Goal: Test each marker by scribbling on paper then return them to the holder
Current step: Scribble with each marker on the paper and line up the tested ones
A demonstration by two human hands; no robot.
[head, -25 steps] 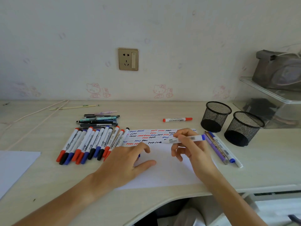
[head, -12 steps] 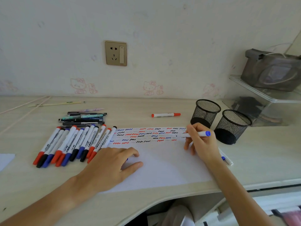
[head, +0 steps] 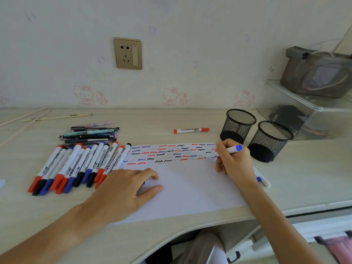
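Blue-ended marker (head: 231, 149) in right hand (head: 233, 161), tip on paper (head: 190, 187).

A gold wall socket (head: 127, 53) is set into a pale wall printed with faint pink cartoon cats (head: 175, 96). At the right, a grey bag (head: 316, 73) is seen on a clear acrylic shelf (head: 297, 96). Thin wooden sticks (head: 22, 119) are laid at the desk's (head: 304, 180) far left.
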